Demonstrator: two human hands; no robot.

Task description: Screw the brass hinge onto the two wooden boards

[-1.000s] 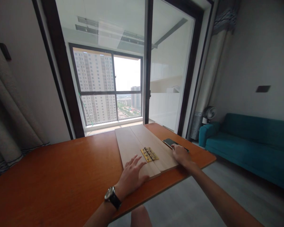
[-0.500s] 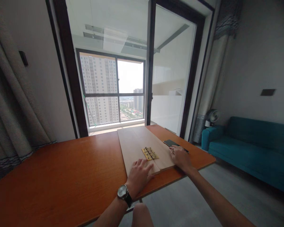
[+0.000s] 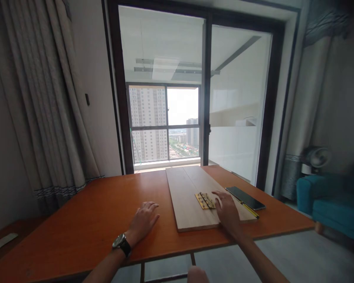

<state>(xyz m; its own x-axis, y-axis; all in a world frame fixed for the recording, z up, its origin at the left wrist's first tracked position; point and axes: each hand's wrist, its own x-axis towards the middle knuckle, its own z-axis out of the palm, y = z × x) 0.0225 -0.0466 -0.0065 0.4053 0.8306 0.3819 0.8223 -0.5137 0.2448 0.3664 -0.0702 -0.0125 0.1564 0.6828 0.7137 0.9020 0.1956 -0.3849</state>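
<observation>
Two pale boards [image 3: 185,200] side by side on the orange table [image 3: 106,220]. Brass hinge [image 3: 205,201] with small screws lies on the boards, across the seam, toward their near end. Right hand [image 3: 227,212] over boards, just right of hinge, fingers loosely spread; can't tell if they touch. Left hand [image 3: 143,219] left of boards, at the table, fingers slightly apart, empty. Yellow-black stick [image 3: 249,209] at boards' right edge, phone [image 3: 246,197] just right of boards.

No text, label, brand, number or sign is showing legibly; the wristwatch [image 3: 119,240] is appearing too small to read.
</observation>
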